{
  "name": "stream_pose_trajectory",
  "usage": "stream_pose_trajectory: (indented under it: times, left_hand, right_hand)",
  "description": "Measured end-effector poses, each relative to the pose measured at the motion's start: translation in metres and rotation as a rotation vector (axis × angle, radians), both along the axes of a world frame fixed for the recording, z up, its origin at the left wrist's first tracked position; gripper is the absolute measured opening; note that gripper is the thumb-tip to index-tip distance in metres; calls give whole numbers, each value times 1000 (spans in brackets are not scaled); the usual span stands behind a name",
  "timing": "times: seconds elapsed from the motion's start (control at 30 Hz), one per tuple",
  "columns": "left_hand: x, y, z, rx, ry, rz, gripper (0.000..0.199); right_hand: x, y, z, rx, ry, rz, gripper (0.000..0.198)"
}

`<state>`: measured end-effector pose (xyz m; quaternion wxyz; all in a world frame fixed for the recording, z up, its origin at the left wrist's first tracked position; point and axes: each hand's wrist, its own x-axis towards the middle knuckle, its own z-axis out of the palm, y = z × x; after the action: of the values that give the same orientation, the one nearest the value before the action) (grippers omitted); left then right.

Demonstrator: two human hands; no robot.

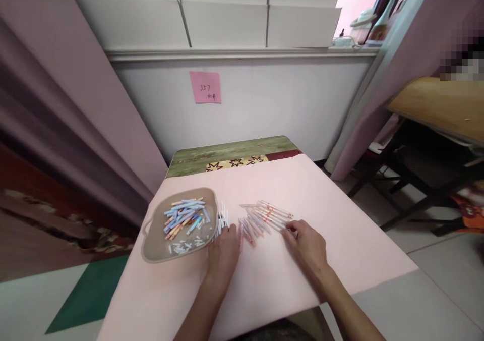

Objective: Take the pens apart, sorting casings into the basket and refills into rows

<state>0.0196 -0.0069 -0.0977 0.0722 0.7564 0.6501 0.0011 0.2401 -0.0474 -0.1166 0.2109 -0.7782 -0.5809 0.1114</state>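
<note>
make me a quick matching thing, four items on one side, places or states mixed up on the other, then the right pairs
1. tray
2. note
3. left hand
4. right hand

A. pink, on the wall
B. at the right ends of the whitish pens
C. holds blue and orange sticks
D. beside the tray

Pairs: 1-C, 2-A, 3-D, 4-B
</note>
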Motion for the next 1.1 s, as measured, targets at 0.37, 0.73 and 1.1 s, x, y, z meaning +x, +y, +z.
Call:
stream_pose_trajectory:
  times: [0.37,0.73,1.1]
  left_hand:
    - [-4,-7,-6,33,-333,86,24]
    - [-3,7,-2,57,-260,121,28]
    - [25,53,-12,-49,-74,229,24]
  right_hand:
    - [-22,7,-8,-41,-212,23,20]
    - [-5,-17,5,-100,-59,74,13]
    - [-9,-26,2,-102,15,105,19]
